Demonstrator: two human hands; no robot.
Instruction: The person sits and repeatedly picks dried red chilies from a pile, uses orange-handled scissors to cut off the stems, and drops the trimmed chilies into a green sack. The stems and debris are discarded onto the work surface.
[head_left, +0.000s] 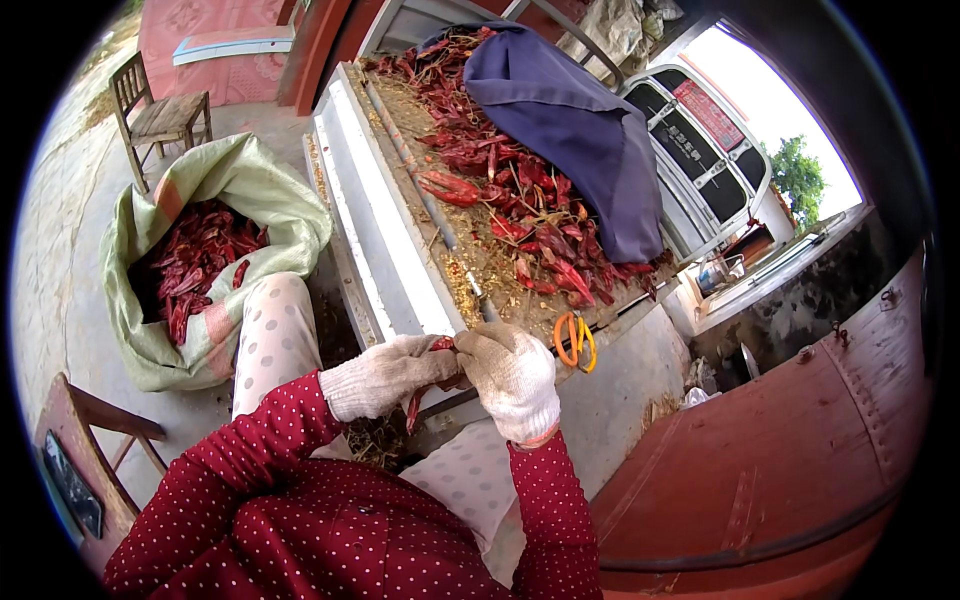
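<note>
Both of my hands wear whitish knit gloves and meet above my lap, at the near edge of the truck bed [420, 210]. My left hand [380, 378] is closed around dried red chili peppers [414, 410]; one dangles below its fingers. Against its fingertips, my right hand [512, 382] is closed, pinching at the chili's upper end; its fingertips are partly hidden. A heap of dried red chili peppers [500, 180] covers the bed beyond my hands, some still on stems. Just right of my right hand lie scissors with orange handles [575, 343].
At left, an open pale green woven sack [285, 195] holds more red chilies, beside my knee. A dark blue cloth [560, 110] lies over part of the heap. A wooden chair [165, 115] stands behind. A phone [72, 485] rests on a wooden seat at lower left.
</note>
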